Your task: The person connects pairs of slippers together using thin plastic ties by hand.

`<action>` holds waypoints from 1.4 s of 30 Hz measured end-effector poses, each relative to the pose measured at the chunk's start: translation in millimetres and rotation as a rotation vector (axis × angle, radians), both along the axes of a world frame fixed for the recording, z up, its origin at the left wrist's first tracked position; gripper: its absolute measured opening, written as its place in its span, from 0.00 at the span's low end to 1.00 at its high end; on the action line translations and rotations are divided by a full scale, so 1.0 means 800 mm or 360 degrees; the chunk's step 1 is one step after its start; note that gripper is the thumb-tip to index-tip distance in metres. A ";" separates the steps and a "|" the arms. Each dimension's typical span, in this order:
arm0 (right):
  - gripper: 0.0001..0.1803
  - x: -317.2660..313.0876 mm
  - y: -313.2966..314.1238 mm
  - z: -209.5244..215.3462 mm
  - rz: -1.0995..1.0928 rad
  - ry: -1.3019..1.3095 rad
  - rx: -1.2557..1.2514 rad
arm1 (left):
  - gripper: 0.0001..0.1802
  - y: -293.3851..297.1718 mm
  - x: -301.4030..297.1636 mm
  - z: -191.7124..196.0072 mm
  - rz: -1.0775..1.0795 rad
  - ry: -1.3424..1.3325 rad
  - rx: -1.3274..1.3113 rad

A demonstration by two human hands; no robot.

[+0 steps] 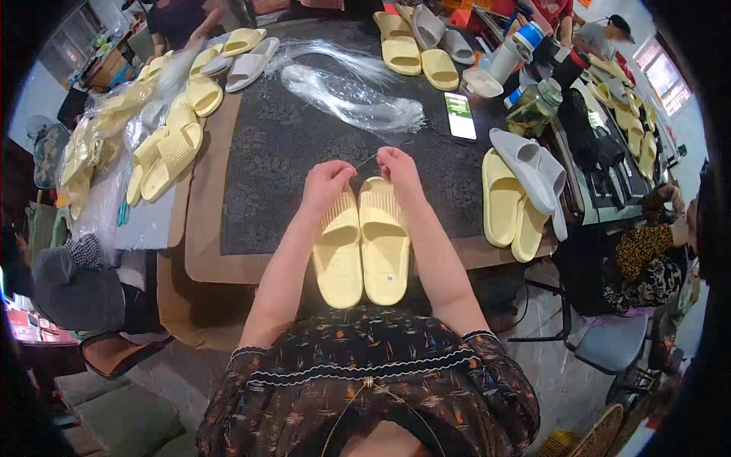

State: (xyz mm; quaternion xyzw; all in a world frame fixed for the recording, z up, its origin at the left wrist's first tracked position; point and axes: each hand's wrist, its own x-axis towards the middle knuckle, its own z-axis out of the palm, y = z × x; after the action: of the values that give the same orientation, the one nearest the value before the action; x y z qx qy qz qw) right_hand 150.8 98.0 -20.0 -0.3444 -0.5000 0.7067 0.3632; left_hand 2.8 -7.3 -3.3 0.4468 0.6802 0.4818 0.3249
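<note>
Toe ends of yellow slipper pair (362, 244) hidden under both hands. Thin strand (367, 161) between fingers (346, 172) too fine to identify. Far slippers (407, 42) partly cut by top edge. Right-side co-worker (655, 244) mostly cropped by rim.

Even indoor light, dark fisheye rim, soft focus
</note>
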 end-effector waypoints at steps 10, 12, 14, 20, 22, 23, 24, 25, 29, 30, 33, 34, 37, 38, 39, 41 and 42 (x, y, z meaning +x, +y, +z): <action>0.08 -0.004 -0.011 0.004 0.0219 0.0031 0.0443 | 0.07 0.005 0.002 -0.002 -0.0026 -0.0238 0.0176; 0.08 -0.005 -0.009 -0.002 0.0199 0.0032 0.0461 | 0.07 0.003 -0.003 -0.004 -0.0022 -0.0088 0.0181; 0.08 -0.005 -0.003 -0.006 0.0142 0.0040 0.0392 | 0.08 0.004 -0.006 -0.004 -0.0002 -0.0177 0.0212; 0.08 -0.004 -0.010 -0.004 0.0325 -0.0106 0.0524 | 0.07 0.001 -0.001 0.000 -0.0045 -0.0239 0.0225; 0.08 -0.002 -0.002 -0.007 0.0133 -0.0055 0.0453 | 0.06 0.001 0.002 0.006 -0.0047 -0.0245 0.0228; 0.08 -0.002 -0.001 -0.006 -0.0049 -0.0003 0.0379 | 0.06 0.000 0.002 0.008 -0.0039 -0.0251 0.0230; 0.08 -0.002 -0.001 -0.006 -0.0050 -0.0005 0.0384 | 0.06 0.000 0.001 0.006 -0.0039 -0.0251 0.0230; 0.08 -0.003 -0.003 -0.006 -0.0051 -0.0005 0.0385 | 0.06 0.001 -0.002 0.002 -0.0055 -0.0263 0.0224; 0.08 -0.001 -0.013 0.009 0.0374 -0.0194 0.0562 | 0.07 -0.001 0.000 0.002 -0.0050 -0.0252 0.0242; 0.08 0.000 -0.010 0.006 0.0206 -0.0153 0.0472 | 0.07 0.000 0.002 0.004 -0.0055 -0.0252 0.0243; 0.08 0.000 -0.008 0.004 -0.0096 0.0013 0.0289 | 0.07 0.001 0.002 0.005 0.0003 -0.0116 0.0203; 0.08 -0.001 -0.008 0.004 -0.0012 -0.0010 0.0388 | 0.07 0.001 0.000 0.005 -0.0011 -0.0144 0.0196; 0.08 -0.002 -0.011 0.003 0.0338 -0.0161 0.0555 | 0.07 0.001 -0.002 0.001 -0.0022 -0.0150 0.0205; 0.08 -0.002 -0.012 0.003 0.0246 -0.0092 0.0543 | 0.07 0.001 -0.002 0.001 -0.0016 -0.0127 0.0219; 0.08 -0.002 -0.013 0.004 0.0154 -0.0022 0.0531 | 0.07 0.002 -0.001 0.001 -0.0019 -0.0126 0.0220; 0.08 -0.001 -0.004 -0.001 0.0035 -0.0011 0.0436 | 0.07 0.004 0.001 0.000 0.0012 -0.0174 0.0185; 0.08 0.000 -0.001 -0.003 -0.0082 -0.0001 0.0340 | 0.07 0.004 0.001 0.000 0.0008 -0.0173 0.0186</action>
State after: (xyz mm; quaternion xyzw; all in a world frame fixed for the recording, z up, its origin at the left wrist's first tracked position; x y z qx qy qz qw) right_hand 150.8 97.2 -22.5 -0.3168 -0.5636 0.6396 0.4157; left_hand 3.5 -3.9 -3.3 0.4366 0.6334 0.5449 0.3335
